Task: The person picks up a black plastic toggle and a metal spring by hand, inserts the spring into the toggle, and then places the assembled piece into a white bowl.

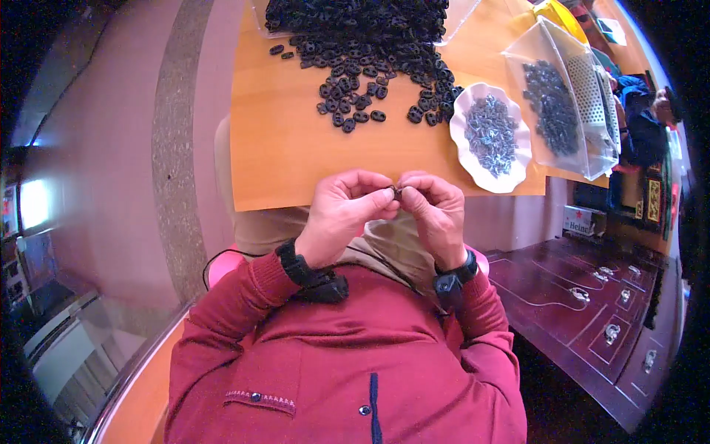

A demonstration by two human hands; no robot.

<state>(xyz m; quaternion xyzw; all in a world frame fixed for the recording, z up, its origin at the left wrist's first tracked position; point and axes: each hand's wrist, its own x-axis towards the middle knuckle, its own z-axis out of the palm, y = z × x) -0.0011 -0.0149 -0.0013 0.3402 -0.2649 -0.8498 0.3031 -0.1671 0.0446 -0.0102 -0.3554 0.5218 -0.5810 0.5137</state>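
My left hand (347,203) and my right hand (436,211) meet just off the table's near edge, above my lap. Both pinch one small dark part (397,193) between thumbs and fingertips. Fingers hide most of it, so its exact shape cannot be made out. Beyond my hands, many small black oval pieces with two holes (351,92) lie scattered on the wooden table (296,163). They spread out from a large heap of the same black pieces (355,18) in a clear tray. To the right stands a white scalloped dish (506,181) of small shiny metal-like pieces (490,137).
Right of the dish, a clear bin (573,159) holds more dark small pieces, beside a perforated white basket (592,96). Something yellow (562,18) lies behind them. A dark red panel with metal fittings (577,311) lies at lower right. A person (643,111) is at the far right.
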